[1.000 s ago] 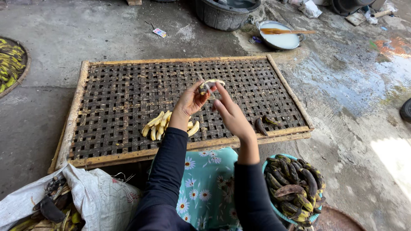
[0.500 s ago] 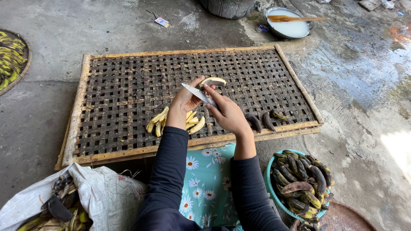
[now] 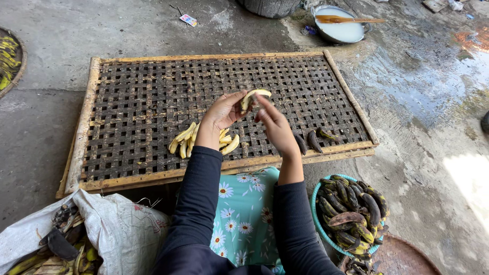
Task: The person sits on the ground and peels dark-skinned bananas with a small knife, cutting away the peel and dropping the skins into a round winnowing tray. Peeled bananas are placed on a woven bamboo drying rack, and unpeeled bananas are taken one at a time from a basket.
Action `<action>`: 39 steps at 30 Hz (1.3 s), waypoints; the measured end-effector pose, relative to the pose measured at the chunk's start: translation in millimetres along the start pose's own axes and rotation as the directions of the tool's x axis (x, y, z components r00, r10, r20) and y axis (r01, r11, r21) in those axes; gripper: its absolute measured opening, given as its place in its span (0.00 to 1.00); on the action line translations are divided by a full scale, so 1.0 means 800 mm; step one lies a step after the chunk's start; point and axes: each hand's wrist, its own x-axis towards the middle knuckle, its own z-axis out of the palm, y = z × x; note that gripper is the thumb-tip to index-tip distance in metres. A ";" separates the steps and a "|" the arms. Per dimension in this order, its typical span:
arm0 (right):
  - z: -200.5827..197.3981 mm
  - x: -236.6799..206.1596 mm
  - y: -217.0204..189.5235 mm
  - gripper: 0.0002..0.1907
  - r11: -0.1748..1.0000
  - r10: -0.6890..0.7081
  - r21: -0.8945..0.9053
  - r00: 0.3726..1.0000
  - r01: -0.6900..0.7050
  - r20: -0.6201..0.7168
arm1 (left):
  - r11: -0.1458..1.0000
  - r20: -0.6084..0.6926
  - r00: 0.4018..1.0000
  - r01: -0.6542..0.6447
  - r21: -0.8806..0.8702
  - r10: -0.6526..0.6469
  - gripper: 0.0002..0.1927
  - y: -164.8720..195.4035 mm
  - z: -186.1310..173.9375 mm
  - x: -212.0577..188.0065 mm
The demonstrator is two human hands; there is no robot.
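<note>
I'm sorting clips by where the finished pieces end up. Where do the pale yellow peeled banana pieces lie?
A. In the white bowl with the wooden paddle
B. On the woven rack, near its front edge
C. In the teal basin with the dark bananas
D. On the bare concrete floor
B: the peeled banana pieces lie in a small cluster on the woven rack, just under the left hand.

Both hands, the left hand (image 3: 222,113) and right hand (image 3: 275,125), held a peeled banana (image 3: 252,97) above the woven tray (image 3: 153,97); a knife, if any, was hidden. Peeled pieces (image 3: 186,141) lay beneath.
</note>
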 end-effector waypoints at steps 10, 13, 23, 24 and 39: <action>-0.050 -0.006 0.012 0.25 0.937 0.250 0.345 0.803 -0.059 -0.541 | 0.998 0.002 0.999 -0.053 0.020 0.053 0.15 0.012 0.027 -0.011; -0.104 -0.035 0.024 0.26 0.877 0.346 0.480 0.662 0.023 -0.664 | 0.997 -0.027 0.997 -0.069 0.044 0.070 0.13 0.004 0.027 -0.002; -0.264 -0.426 0.087 0.31 0.931 0.292 0.339 -0.284 -0.135 -0.913 | 0.999 -0.060 0.998 0.004 0.054 0.000 0.11 -0.047 0.004 0.024; -0.263 -0.461 0.079 0.30 0.923 0.267 0.353 -0.405 -0.155 -0.874 | 0.999 -0.079 0.997 -0.002 0.032 0.005 0.11 -0.050 0.001 0.030; -0.221 -0.266 0.103 0.20 0.983 0.183 0.159 0.371 -0.094 -0.910 | 0.989 0.012 0.993 -0.112 -0.099 0.114 0.14 -0.081 0.034 0.041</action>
